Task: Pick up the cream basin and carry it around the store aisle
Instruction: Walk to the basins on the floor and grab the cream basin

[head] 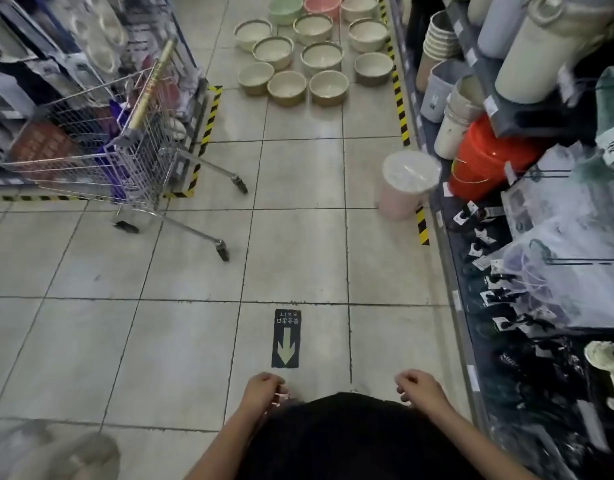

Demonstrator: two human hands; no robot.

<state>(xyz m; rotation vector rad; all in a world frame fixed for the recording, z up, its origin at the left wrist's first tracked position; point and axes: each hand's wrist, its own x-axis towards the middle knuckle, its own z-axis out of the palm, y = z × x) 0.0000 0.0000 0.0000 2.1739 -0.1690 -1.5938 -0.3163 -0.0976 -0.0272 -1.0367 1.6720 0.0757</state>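
While both the left hand (262, 389) and right hand (418, 388) hang loosely curled, holding nothing, wide-open floor (194, 341) leads to eleven cream basins (286, 88), hemmed by a cart (101, 147) and shelves (541, 237).

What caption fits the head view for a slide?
Both hands, left and right, empty near the waist; cream basins on floor ahead, cart at left.

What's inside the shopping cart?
The shopping cart holds a long gold roll sticking up, something purple and a reddish box. What lies underneath them is hidden and blurry.
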